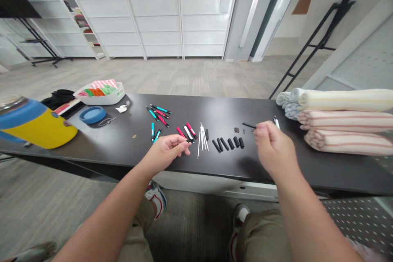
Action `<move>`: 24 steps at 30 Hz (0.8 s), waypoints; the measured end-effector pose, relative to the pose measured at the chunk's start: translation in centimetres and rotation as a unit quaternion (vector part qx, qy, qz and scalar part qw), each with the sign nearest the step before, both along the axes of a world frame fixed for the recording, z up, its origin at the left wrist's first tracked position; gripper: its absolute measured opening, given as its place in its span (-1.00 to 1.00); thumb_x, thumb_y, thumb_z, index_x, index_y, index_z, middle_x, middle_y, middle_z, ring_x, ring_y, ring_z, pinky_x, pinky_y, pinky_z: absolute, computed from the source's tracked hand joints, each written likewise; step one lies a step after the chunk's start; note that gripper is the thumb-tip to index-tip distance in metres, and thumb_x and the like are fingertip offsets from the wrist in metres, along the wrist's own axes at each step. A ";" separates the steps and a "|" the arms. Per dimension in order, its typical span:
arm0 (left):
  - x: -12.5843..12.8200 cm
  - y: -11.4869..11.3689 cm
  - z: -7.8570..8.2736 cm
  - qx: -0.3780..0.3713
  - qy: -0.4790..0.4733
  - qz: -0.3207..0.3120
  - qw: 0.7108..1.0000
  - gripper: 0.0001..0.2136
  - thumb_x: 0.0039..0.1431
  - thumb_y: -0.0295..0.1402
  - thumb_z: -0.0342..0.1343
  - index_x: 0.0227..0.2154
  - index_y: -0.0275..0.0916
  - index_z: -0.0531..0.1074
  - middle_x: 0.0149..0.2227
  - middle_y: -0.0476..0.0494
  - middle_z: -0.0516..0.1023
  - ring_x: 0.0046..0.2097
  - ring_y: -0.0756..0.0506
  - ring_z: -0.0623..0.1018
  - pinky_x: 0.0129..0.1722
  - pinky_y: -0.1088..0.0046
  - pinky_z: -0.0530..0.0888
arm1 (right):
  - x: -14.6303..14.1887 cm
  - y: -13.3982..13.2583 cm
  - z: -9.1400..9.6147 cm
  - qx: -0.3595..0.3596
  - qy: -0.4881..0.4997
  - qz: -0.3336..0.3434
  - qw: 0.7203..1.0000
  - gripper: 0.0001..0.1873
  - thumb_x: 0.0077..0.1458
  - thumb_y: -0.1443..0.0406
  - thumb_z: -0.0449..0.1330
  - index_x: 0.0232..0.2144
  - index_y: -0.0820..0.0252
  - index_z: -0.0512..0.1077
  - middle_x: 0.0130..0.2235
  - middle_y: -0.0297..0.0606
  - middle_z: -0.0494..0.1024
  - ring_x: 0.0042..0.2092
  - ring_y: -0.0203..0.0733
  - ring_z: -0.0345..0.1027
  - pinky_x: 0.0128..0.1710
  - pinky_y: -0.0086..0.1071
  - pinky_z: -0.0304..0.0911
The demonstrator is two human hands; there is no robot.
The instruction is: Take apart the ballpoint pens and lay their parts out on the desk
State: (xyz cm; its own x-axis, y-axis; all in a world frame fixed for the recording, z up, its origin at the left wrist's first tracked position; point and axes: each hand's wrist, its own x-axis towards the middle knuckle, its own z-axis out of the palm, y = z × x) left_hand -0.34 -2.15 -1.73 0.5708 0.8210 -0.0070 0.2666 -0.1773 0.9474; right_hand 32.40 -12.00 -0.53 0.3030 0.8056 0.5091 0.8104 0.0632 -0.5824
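My right hand [273,145] is closed around a slim black pen part [248,125], which juts out to the left over the table. My left hand [167,150] has its fingertips pinched together beside the red and white pen barrels [188,132]; a small dark bit shows at the tips, too small to name. Between the hands lie several white ink refills [202,141] in a loose fan and a row of black pen grips [225,143]. Tiny dark pieces [236,130] lie near the right hand. Beyond the left hand are teal and red pens [159,114] and teal barrels [152,131].
On the left of the dark table [123,147] are a yellow-and-blue container [49,127], a blue lid [92,115], crumpled white tissue [121,109] and a white basket [101,99] of colourful packets. Rolled towels [344,120] are stacked right, near a white pen [276,122].
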 end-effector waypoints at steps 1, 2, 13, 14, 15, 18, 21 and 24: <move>0.4 -0.1 0.0 0.005 0.007 0.001 1.000 -0.68 0.32 -0.07 0.17 -0.23 -0.27 0.56 -0.30 -0.13 0.68 -0.37 -0.01 0.47 -0.33 0.50 0.41 | -0.8 0.1 0.0 -0.015 -0.024 0.001 1.000 -0.61 0.45 0.04 -0.02 -0.32 0.10 0.40 -0.43 -0.33 0.48 -0.38 -0.17 0.37 -0.37 -0.35 0.12; 0.7 -0.2 -0.1 0.010 0.013 0.002 1.000 -0.68 0.32 -0.08 0.17 -0.22 -0.27 0.56 -0.30 -0.13 0.68 -0.36 -0.01 0.49 -0.30 0.49 0.42 | -1.7 0.2 0.0 -0.029 -0.049 0.017 0.998 -0.64 0.44 0.07 0.02 -0.32 0.10 0.41 -0.41 -0.32 0.50 -0.36 -0.17 0.38 -0.35 -0.34 0.13; 1.6 -0.7 -0.3 0.004 -0.011 -0.001 1.000 -0.70 0.36 -0.10 0.13 -0.12 -0.26 0.47 -0.23 -0.16 0.71 -0.35 -0.01 0.54 -0.28 0.46 0.47 | -7.2 0.8 -2.6 -0.097 -0.194 0.118 0.969 -0.96 0.27 0.28 0.28 -0.26 0.12 0.49 -0.27 -0.32 0.57 -0.26 -0.14 0.49 -0.29 -0.31 0.21; 1.6 -0.7 -0.3 0.008 -0.008 -0.005 1.000 -0.71 0.36 -0.10 0.13 -0.12 -0.26 0.47 -0.23 -0.15 0.71 -0.34 -0.01 0.54 -0.27 0.46 0.47 | -7.4 0.8 -2.6 -0.099 -0.204 0.112 0.968 -0.95 0.26 0.29 0.29 -0.28 0.12 0.48 -0.28 -0.32 0.57 -0.28 -0.14 0.48 -0.31 -0.30 0.19; 1.5 -0.7 -0.3 0.010 -0.005 -0.008 1.000 -0.71 0.36 -0.11 0.12 -0.12 -0.25 0.48 -0.22 -0.15 0.71 -0.34 -0.01 0.54 -0.26 0.46 0.47 | -7.6 0.9 -2.7 -0.104 -0.212 0.106 0.966 -0.93 0.25 0.30 0.30 -0.29 0.12 0.46 -0.29 -0.33 0.56 -0.30 -0.15 0.47 -0.33 -0.30 0.18; 1.5 -0.8 -0.5 0.015 -0.005 -0.007 1.000 -0.72 0.37 -0.12 0.12 -0.11 -0.25 0.48 -0.22 -0.14 0.71 -0.33 -0.01 0.55 -0.25 0.46 0.48 | -7.9 0.8 -2.6 -0.125 -0.228 0.091 0.961 -0.90 0.24 0.31 0.30 -0.30 0.12 0.43 -0.30 -0.34 0.55 -0.34 -0.16 0.46 -0.37 -0.30 0.15; 1.4 -0.9 -0.7 0.019 -0.005 -0.005 1.000 -0.73 0.38 -0.14 0.12 -0.10 -0.25 0.49 -0.23 -0.14 0.71 -0.33 -0.01 0.55 -0.24 0.46 0.49 | -7.9 0.6 -2.3 -0.131 -0.225 0.088 0.961 -0.89 0.24 0.28 0.31 -0.25 0.13 0.43 -0.26 -0.32 0.56 -0.32 -0.15 0.48 -0.38 -0.30 0.17; 1.4 -1.1 -1.0 0.046 0.005 -0.005 0.999 -0.74 0.38 -0.18 0.13 -0.05 -0.25 0.49 -0.22 -0.13 0.71 -0.31 -0.01 0.57 -0.24 0.48 0.49 | -7.9 0.3 -1.9 -0.109 -0.202 0.110 0.967 -0.82 0.26 0.20 0.32 -0.16 0.14 0.45 -0.21 -0.28 0.58 -0.28 -0.12 0.49 -0.34 -0.29 0.22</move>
